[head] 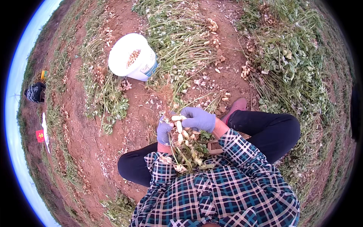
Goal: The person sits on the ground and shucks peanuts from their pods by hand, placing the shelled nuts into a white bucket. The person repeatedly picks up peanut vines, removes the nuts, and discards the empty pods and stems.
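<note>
My left hand [165, 131], in a grey-purple glove, is closed around the stems and roots of a peanut plant [188, 157]. My right hand [198, 118], gloved alike, has its thumb and fingers on the pale peanut pods [179, 126] at the root end. Several pods hang between the two hands, and the leafy part of the plant lies toward my lap. Ahead and to the left stands a white plastic bucket [141, 69] with picked peanuts [133, 58] inside. The fingertips of my left hand are partly hidden by roots and pods.
Pulled peanut plants [181, 37] lie in rows ahead, with more plants [292, 59] heaped at the right and others [109, 99] at the left. Reddish soil [133, 119] shows between them. Another person [35, 92] is bent down far left, near a yellow container [44, 74].
</note>
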`<state>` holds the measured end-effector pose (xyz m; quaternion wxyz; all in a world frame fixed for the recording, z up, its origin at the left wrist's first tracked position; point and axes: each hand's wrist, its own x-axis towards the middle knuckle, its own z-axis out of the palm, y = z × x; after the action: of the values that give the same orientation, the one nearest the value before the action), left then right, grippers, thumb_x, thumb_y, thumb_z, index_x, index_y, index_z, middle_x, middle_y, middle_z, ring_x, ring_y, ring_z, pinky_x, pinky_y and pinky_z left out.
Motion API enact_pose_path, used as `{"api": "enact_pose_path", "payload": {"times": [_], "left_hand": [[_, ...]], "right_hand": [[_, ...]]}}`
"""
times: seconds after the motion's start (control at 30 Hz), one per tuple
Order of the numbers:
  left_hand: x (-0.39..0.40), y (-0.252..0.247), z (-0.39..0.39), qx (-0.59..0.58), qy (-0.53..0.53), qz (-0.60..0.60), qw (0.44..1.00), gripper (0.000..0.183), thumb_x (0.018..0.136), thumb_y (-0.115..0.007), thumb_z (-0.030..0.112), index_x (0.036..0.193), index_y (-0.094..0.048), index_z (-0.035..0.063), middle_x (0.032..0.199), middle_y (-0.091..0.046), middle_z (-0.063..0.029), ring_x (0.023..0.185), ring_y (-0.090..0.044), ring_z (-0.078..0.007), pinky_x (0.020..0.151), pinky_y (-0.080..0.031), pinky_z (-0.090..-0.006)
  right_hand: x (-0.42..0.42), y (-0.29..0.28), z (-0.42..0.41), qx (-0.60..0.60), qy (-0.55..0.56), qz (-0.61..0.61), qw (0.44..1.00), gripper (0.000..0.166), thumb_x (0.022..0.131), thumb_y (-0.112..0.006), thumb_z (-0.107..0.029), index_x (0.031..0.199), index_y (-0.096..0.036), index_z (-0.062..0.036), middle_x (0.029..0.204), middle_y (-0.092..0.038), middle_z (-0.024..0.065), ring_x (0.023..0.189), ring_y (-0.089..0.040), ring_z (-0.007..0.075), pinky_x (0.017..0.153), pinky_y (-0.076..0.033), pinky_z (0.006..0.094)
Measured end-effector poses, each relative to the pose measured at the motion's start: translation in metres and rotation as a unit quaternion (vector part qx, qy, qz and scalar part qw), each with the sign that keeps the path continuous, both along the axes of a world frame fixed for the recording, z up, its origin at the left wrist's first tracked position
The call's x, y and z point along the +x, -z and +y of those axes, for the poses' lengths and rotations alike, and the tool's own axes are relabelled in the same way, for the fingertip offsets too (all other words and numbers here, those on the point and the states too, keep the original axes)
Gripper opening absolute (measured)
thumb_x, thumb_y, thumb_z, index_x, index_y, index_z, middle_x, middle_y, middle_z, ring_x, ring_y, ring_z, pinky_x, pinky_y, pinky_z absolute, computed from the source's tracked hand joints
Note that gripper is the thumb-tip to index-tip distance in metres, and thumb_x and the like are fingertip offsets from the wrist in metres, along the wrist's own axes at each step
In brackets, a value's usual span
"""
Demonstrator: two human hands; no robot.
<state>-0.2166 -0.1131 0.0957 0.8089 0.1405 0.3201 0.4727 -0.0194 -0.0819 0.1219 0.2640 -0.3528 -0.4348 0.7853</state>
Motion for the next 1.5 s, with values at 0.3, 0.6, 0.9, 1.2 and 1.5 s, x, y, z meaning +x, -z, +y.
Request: {"api": "enact_pose_path", "payload": {"times": [0.3,0.6,0.9,1.2,1.5], "left_hand": [[0.005,-0.012,0.000,0.034,-0.052,0.003,0.998,0.039,0.077,-0.058,0.012,0.110,-0.052,-0.0080,0.082,-0.062,-0.0221,0.068,-0.065,-0.0314,0.056,-0.058,-0.0406],[0.004,-0.020,0.010,0.028,-0.028,0.165,0.986,0.045,0.073,-0.055,0.005,0.115,-0.048,-0.0083,0.093,-0.064,-0.0184,0.082,-0.066,-0.0282,0.072,-0.057,-0.0365],[-0.017,0.019,-0.007,-0.071,-0.040,-0.020,0.996,0.049,0.075,-0.058,0.003,0.122,-0.045,-0.0025,0.107,-0.059,-0.0224,0.087,-0.064,-0.0320,0.075,-0.056,-0.0430],[0.015,-0.032,0.012,0.048,-0.064,0.247,0.966,0.040,0.074,-0.059,0.003,0.111,-0.053,-0.0074,0.091,-0.064,-0.0138,0.075,-0.064,-0.0200,0.068,-0.053,-0.0302],[0.000,-0.016,0.027,0.212,-0.107,0.645,0.726,0.025,0.073,-0.065,0.019,0.078,-0.057,-0.0041,0.062,-0.051,-0.0073,0.058,-0.045,-0.0117,0.052,-0.039,-0.0349]], "right_hand": [[0.017,0.051,-0.015,-0.052,0.140,0.320,0.935,0.034,0.093,-0.047,-0.032,0.083,-0.057,-0.0012,0.063,-0.055,0.0062,0.040,-0.044,0.0130,0.038,-0.035,0.0234],[-0.001,0.010,-0.007,0.257,0.125,-0.096,0.954,0.025,0.082,-0.065,-0.026,0.085,-0.063,-0.0014,0.070,-0.059,0.0028,0.062,-0.054,0.0125,0.056,-0.044,0.0290],[0.000,0.030,-0.003,-0.088,0.093,0.432,0.893,0.037,0.093,-0.047,-0.032,0.080,-0.060,0.0003,0.075,-0.061,0.0130,0.054,-0.058,0.0191,0.040,-0.040,0.0205],[-0.003,0.023,0.006,-0.085,0.115,0.011,0.990,0.037,0.090,-0.055,-0.038,0.091,-0.065,-0.0019,0.071,-0.063,0.0067,0.058,-0.058,0.0113,0.044,-0.044,0.0215],[-0.056,-0.020,0.036,0.253,0.067,-0.340,0.903,0.034,0.082,-0.061,-0.034,0.089,-0.065,-0.0011,0.081,-0.063,0.0180,0.078,-0.062,0.0313,0.071,-0.048,0.0389]]}}
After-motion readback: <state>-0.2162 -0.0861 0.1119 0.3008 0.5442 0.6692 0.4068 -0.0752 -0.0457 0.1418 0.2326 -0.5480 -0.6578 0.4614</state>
